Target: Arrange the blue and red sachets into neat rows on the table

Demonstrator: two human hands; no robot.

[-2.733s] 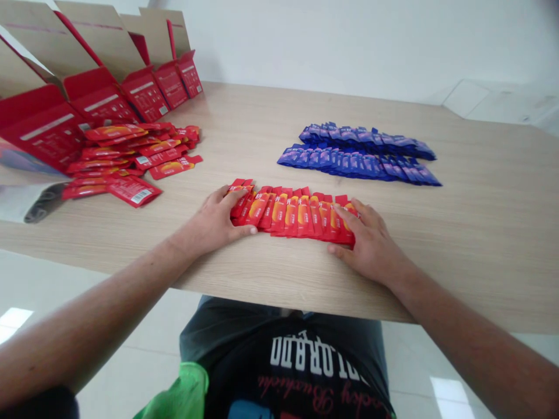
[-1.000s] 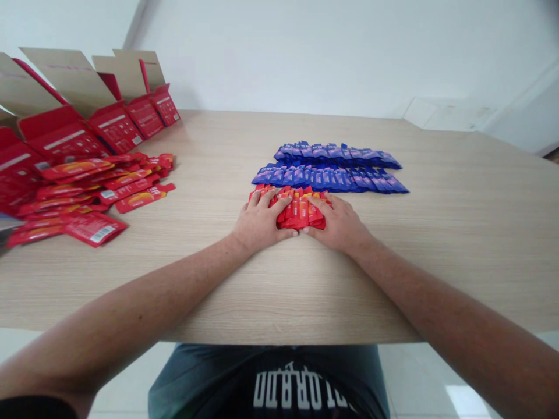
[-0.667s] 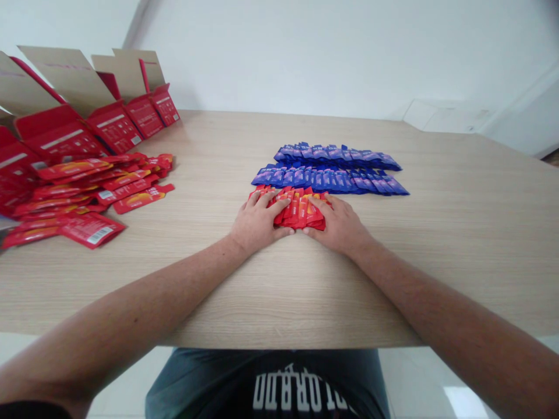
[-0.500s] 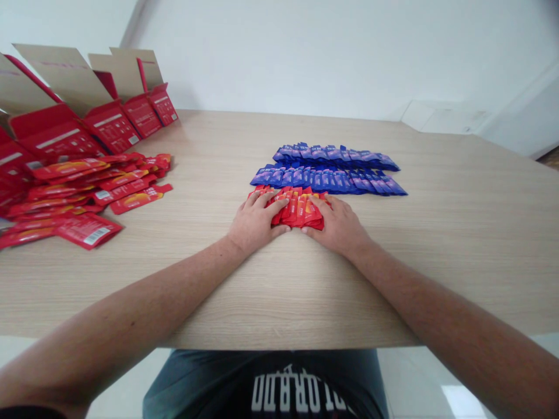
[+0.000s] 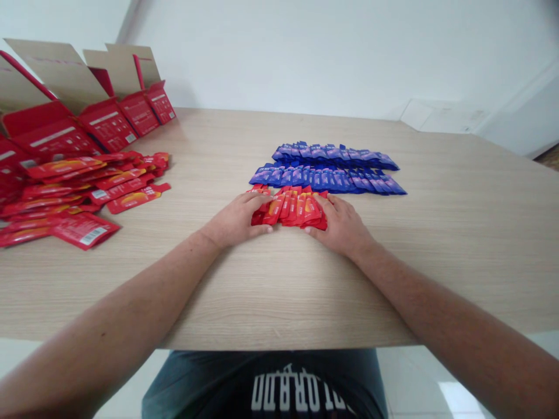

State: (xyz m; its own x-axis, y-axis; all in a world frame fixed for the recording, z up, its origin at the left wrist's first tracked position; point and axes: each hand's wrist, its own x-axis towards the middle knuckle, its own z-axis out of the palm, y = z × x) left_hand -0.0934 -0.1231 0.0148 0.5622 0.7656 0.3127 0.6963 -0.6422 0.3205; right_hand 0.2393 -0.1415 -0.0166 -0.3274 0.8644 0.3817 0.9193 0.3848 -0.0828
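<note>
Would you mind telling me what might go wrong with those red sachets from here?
The red sachets between the left hand and right hand overlap loosely, so they might slide apart. They also lie right beside the blue sachets, so the two colours could get mixed.

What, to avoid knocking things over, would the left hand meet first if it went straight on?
The row of red sachets: the left hand already rests its fingertips on the row's left end. Beyond that, the lower row of blue sachets looks next, though depth is unclear.
</note>
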